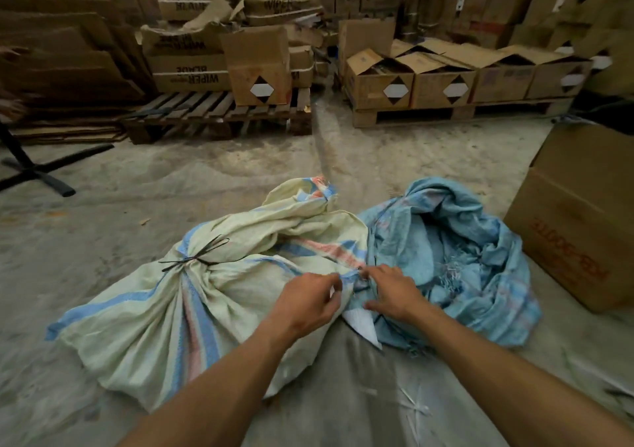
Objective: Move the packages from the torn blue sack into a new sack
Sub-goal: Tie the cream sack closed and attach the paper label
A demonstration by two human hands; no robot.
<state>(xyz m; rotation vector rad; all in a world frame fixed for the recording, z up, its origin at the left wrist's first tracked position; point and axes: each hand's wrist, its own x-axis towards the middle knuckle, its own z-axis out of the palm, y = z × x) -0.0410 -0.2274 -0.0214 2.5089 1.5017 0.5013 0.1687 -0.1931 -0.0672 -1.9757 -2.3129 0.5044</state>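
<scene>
- Two bare forearms are seen reaching in from the bottom edge of the head view, over a dusty grey concrete floor (144, 185) marked with pale scuffs and a few stray fibres.
- At the meeting of the two sacks, the left hand (303, 304) is held with fingers curled, thumb and forefinger pinching the edge of the cream sack (137, 312).
- Just beside it, the right hand (394, 292) is held with fingers bent down onto the same striped edge; whether the fabric is actually gripped cannot be told.
- The cream sack, striped in blue and red, is laid on the floor to the left, bulging, and is tied at one gathered part with a dark cord (197, 257).
- The torn blue sack (456, 247) is slumped on the floor to the right, touching the cream sack, crumpled and frayed at its edges; no packages can be made out inside it.
- A white sheet-like corner (363, 326) is seen between the two sacks, below the hands.
- A closed cardboard box (579, 216) is stood on the floor at the right edge, near the blue sack.
- Beyond the open floor, two wooden pallets are set: the left pallet (219, 110) is loaded with torn cartons printed "WIPER BLADE", the right pallet (429, 113) with a row of open-flapped boxes bearing diamond labels.
- Flattened cardboard (61, 55) is stacked at the far left, and a black cross-shaped stand base (37, 172) is rested on the floor there.
- The room is dimly lit and walled with stacked cartons.
</scene>
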